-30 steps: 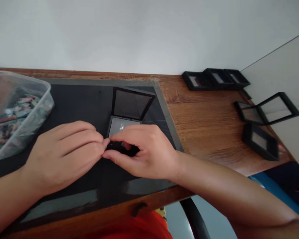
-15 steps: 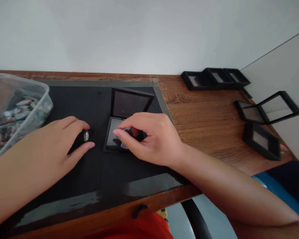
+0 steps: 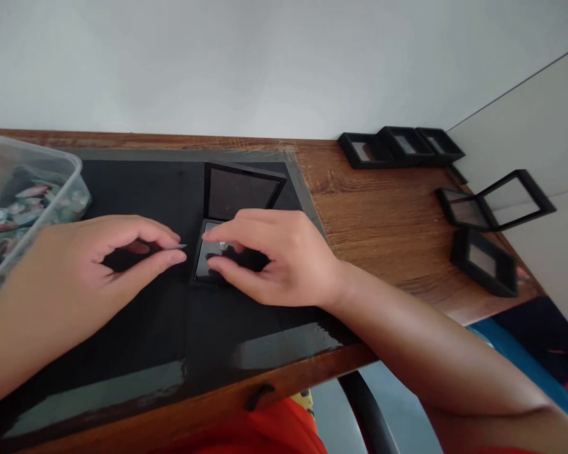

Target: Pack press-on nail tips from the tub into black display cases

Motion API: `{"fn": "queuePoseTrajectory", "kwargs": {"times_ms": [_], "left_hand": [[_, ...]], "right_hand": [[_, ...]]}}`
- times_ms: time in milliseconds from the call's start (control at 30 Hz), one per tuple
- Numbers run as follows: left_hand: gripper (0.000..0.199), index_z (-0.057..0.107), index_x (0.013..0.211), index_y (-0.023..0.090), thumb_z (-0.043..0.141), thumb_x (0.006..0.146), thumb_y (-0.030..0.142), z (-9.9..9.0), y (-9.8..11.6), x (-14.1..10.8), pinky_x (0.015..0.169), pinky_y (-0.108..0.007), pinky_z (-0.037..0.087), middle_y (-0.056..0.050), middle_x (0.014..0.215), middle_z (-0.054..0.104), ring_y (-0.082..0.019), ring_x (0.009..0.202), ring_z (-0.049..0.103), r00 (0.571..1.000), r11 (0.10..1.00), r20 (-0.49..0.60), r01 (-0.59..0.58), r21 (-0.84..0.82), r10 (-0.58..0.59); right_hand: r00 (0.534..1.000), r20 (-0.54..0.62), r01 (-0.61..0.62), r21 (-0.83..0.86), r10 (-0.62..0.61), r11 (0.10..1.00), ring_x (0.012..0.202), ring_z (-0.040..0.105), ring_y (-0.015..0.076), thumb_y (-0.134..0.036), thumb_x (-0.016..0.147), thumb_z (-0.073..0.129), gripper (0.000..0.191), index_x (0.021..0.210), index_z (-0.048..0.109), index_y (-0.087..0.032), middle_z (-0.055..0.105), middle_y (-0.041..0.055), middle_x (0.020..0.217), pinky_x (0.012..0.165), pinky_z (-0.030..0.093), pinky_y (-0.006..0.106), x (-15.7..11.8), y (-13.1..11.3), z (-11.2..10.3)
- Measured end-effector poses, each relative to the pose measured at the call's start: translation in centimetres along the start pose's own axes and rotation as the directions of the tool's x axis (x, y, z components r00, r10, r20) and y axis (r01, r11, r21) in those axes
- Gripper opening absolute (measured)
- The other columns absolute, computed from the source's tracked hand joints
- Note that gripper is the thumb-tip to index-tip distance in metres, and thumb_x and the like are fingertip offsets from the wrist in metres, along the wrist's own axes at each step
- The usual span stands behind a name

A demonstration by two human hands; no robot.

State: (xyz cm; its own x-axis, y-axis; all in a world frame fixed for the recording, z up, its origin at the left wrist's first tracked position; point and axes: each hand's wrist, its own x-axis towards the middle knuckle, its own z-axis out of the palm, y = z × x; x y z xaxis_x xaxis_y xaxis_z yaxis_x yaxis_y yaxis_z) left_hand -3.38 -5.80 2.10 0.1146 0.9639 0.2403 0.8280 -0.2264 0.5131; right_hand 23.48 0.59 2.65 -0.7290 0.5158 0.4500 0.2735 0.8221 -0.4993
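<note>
The left hand (image 3: 94, 265) pinches a thin piece (image 3: 182, 246) just left of the open case (image 3: 222, 198). The right hand (image 3: 284, 258), thumb and forefinger parted, is over the case's base, near a clear stone (image 3: 223, 246). A tub (image 3: 70, 173) stands at left.

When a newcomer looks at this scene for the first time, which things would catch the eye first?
Probably the two hands: the left hand pinches a small thin piece, while the right hand has thumb and finger apart over an open black case on the dark mat. Next, a clear tub of colourful pieces at far left.
</note>
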Motion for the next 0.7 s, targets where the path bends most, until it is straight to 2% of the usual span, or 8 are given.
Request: {"fn": "queuePoseTrajectory", "kwargs": {"times_ms": [67,133,267,400,467,600,700], "left_hand": [[0.021,0.085,0.089,0.04,0.075,0.095,0.057,0.3,0.6,0.1,0.052,-0.013,0.053,0.013,0.087,0.087,-0.011,0.069,0.08,1.0,0.986,0.024,0.021,-0.167,-0.018],[0.018,0.087,0.089,0.04,0.077,0.094,0.053,0.6,1.0,0.1,0.052,-0.011,0.054,0.011,0.082,0.086,-0.01,0.064,0.079,0.995,0.953,0.094,0.047,-0.298,-0.02],[0.018,0.089,0.099,0.037,0.074,0.098,0.048,0.9,1.3,0.2,0.055,-0.012,0.057,0.007,0.079,0.086,-0.011,0.062,0.078,0.966,0.862,0.257,0.157,-0.482,-0.032],[0.027,0.083,0.075,0.032,0.073,0.096,0.044,0.7,2.0,0.3,0.048,-0.011,0.05,0.006,0.059,0.073,-0.009,0.05,0.064,0.942,0.789,0.334,0.191,-0.584,0.019],[0.029,0.081,0.069,0.03,0.073,0.095,0.042,0.6,2.4,0.3,0.046,-0.012,0.049,0.005,0.056,0.07,-0.008,0.048,0.06,0.932,0.748,0.36,0.219,-0.627,0.028],[0.029,0.081,0.068,0.027,0.079,0.092,0.043,0.8,2.5,0.0,0.046,-0.015,0.05,0.001,0.061,0.072,-0.011,0.051,0.062,0.899,0.652,0.437,0.315,-0.69,0.029],[0.019,0.084,0.075,0.028,0.085,0.089,0.04,1.1,2.2,-0.2,0.051,-0.017,0.055,0.002,0.064,0.075,-0.012,0.055,0.068,0.911,0.604,0.412,0.312,-0.733,0.031]], "right_hand": [[0.994,0.06,0.092,-0.012,-0.091,0.996,0.084,0.072,0.0119,-0.025,0.111,0.066,0.024,0.13,0.078,-0.016,0.082,0.0032,0.105,0.069,0.049,0.024,-0.1,0.2,0.1],[0.983,0.086,0.162,-0.019,-0.159,0.987,0.089,0.073,0.0119,-0.025,0.114,0.063,0.025,0.132,0.077,-0.016,0.081,0.0039,0.108,0.069,0.05,0.023,-0.2,0.4,0.1],[0.976,0.089,0.199,-0.003,-0.198,0.98,0.089,0.073,0.0103,-0.032,0.12,0.057,0.029,0.133,0.078,-0.016,0.082,0.0031,0.106,0.07,0.05,0.024,-0.4,0.4,0.1],[0.965,0.153,0.213,0.005,-0.212,0.977,0.085,0.073,0.0091,-0.037,0.121,0.056,0.035,0.144,0.074,-0.018,0.082,0.0,0.099,0.067,0.048,0.024,-0.5,0.2,0.0],[0.961,0.125,0.247,0.003,-0.245,0.969,0.083,0.072,0.0081,-0.039,0.12,0.058,0.036,0.145,0.074,-0.018,0.082,-0.0011,0.097,0.069,0.05,0.023,-0.5,0.2,0.1],[0.943,-0.013,0.332,0.025,-0.331,0.943,0.075,0.07,0.0063,-0.036,0.116,0.068,0.032,0.131,0.079,-0.01,0.08,-0.0027,0.089,0.068,0.051,0.021,-0.4,0.1,0.6],[0.941,-0.028,0.338,-0.005,-0.338,0.941,0.075,0.071,0.0062,-0.04,0.117,0.066,0.034,0.131,0.08,-0.013,0.079,-0.0035,0.086,0.067,0.049,0.021,-0.4,0.1,0.4]]}}
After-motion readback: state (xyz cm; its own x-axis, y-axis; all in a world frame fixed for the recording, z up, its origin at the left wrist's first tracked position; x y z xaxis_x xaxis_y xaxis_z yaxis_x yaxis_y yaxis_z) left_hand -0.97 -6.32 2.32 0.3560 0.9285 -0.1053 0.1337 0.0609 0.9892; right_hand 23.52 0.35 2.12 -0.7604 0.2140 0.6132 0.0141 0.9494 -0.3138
